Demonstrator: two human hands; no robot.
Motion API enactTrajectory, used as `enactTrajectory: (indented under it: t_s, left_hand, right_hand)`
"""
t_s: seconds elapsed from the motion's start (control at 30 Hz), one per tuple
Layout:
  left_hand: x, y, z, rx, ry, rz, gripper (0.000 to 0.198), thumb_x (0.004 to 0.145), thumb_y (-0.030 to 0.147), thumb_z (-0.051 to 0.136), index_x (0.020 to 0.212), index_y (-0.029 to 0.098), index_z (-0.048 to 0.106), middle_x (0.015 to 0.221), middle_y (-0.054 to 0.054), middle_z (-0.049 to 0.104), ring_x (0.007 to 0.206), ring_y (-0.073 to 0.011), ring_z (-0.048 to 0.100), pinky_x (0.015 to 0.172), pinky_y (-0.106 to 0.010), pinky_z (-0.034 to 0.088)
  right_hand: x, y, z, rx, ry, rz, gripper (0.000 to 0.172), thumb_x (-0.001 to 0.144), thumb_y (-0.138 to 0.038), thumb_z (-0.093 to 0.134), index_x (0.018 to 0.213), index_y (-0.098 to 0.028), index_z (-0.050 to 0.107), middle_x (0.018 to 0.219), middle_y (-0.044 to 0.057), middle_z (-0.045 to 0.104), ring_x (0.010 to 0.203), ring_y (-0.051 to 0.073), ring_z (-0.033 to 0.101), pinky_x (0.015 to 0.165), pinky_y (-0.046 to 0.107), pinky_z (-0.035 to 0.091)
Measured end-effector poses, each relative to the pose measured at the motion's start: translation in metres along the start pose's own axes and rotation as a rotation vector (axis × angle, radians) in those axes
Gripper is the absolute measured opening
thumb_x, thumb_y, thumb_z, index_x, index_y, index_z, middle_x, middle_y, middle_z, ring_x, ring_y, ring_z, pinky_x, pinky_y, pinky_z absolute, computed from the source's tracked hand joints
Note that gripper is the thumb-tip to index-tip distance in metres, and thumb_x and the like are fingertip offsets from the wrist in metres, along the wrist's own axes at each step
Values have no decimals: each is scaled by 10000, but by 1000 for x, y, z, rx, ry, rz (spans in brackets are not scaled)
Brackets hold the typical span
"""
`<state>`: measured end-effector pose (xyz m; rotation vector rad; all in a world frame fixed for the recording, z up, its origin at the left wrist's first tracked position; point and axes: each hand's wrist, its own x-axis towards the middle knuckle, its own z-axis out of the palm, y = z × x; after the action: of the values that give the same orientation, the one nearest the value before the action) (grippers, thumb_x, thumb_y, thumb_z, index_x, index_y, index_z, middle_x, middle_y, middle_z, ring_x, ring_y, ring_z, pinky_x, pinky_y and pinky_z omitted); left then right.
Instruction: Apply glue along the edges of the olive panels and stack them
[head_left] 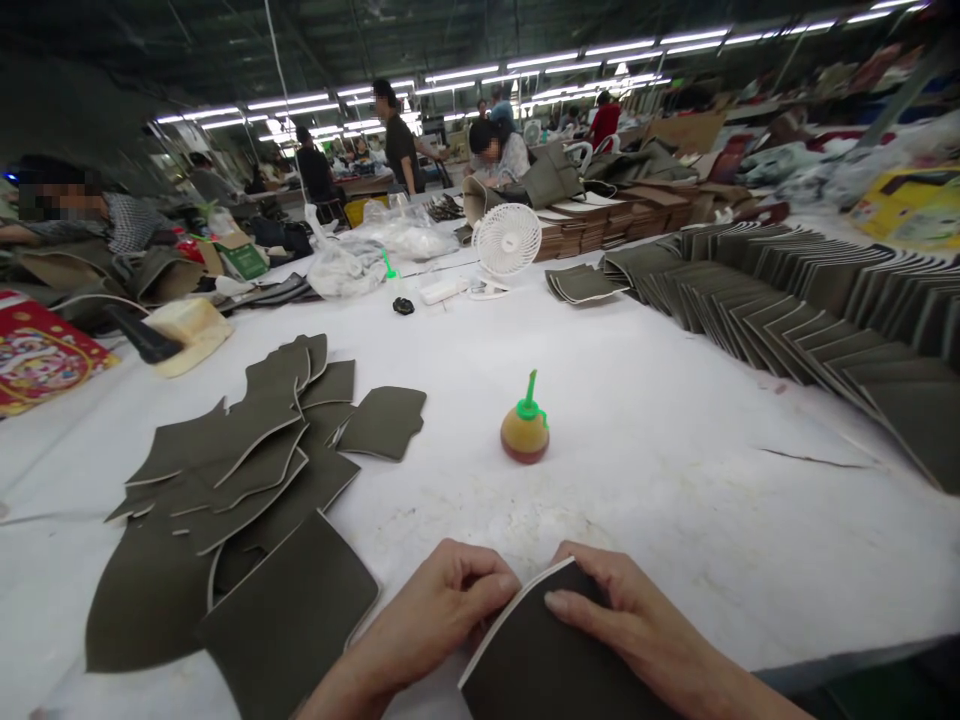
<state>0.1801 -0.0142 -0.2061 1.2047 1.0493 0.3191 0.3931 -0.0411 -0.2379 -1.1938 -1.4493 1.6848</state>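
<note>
A dark olive, leather-like panel with a pale curved edge is held up at the bottom of the view. My right hand grips its upper right part, thumb on the dark face and fingers behind. At the pale edge my left hand is closed, with thumb and forefinger pinched at the border; its other fingers are partly hidden behind the panel. Just beyond my hands stands a round squeeze bottle with a green spout and amber liquid. Similar loose panels lie heaped to the left.
Long rows of overlapping panels line the right side of the white table. A small white fan, plastic bags and a cream block with a black handle stand further back. Several people work behind.
</note>
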Motion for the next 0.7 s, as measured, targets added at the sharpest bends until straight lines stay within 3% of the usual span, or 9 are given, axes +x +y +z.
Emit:
enactTrajectory:
  t_s: [0.33, 0.43, 0.5, 0.57, 0.7]
  left_hand:
    - [8, -4, -9, -39, -66, -50, 126, 673, 247, 624, 654, 124, 647, 511, 31, 524, 473, -72, 422, 476, -199, 296]
    - [12, -9, -5, -101, -76, -59, 95, 630, 217, 605, 617, 129, 637, 465, 39, 509, 434, -70, 407, 456, -201, 297]
    - [14, -11, -3, -117, -80, -52, 85, 623, 208, 597, 604, 132, 629, 454, 43, 502, 420, -67, 398, 450, -202, 299]
    - [14, -12, -2, -120, -91, -45, 92, 637, 217, 605, 610, 132, 626, 457, 45, 503, 420, -67, 400, 451, -202, 302]
    - [13, -12, -4, -117, -102, -32, 139, 668, 266, 641, 628, 134, 620, 472, 49, 509, 433, -69, 407, 462, -203, 314]
  right_hand:
    - [-5, 17, 14, 0, 22, -16, 341, 905, -512, 581, 830, -180, 568, 736, 7, 584, 658, 162, 512, 577, 261, 404]
    - [-10, 18, 12, -237, 127, -186, 172, 923, -336, 570, 1051, -222, 572, 919, 26, 609, 835, 199, 566, 750, 306, 462]
    - [-13, 12, 8, -435, 141, -367, 255, 904, -200, 550, 1148, -272, 544, 1088, 41, 565, 1005, 215, 545, 878, 339, 454]
    - [-13, 4, 5, -605, 74, -471, 275, 891, -126, 538, 1113, -287, 562, 1159, 48, 519, 1088, 227, 509, 930, 367, 443]
    - [-8, -8, 6, -837, 5, -495, 218, 858, -91, 605, 1024, -230, 578, 1103, 73, 527, 1043, 264, 499, 898, 431, 443]
